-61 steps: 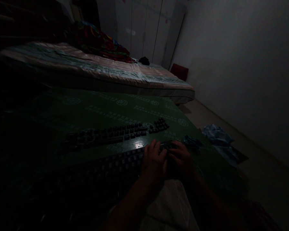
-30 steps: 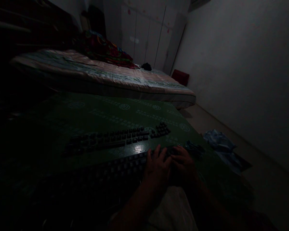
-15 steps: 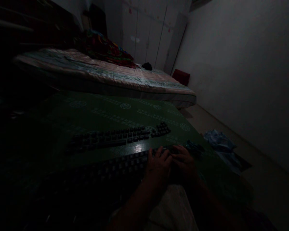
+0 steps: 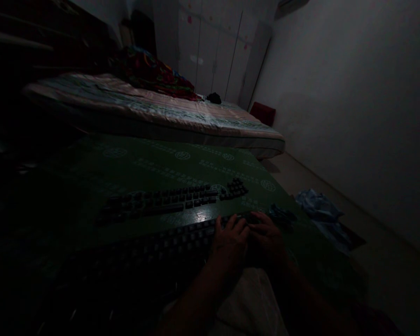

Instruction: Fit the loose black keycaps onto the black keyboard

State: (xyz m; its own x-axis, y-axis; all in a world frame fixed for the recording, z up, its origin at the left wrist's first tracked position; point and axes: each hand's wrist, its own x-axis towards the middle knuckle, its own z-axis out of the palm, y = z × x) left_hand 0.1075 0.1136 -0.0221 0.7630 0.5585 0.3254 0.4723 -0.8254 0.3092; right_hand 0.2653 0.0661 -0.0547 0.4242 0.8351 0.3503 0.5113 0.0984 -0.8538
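A dark keyboard lies along the near side of the green table, its left part lost in shadow. My left hand rests on the keyboard's right part with its fingers spread. Close beside it, my right hand is at the keyboard's right end, fingers bent together. Whatever those fingers hold is too dark to make out. Beyond the keyboard, loose black keycaps are laid out in rows like a keyboard, with a smaller group of keycaps at the right end.
The green table carries printed round emblems. A dark teal crumpled cloth lies right of my hands. Behind the table stands a bed with a red patterned blanket. Bluish cloth is at the table's right, near a wall.
The view has shifted very slightly. Both hands stay at the keyboard's right end, with barely any finger movement visible.
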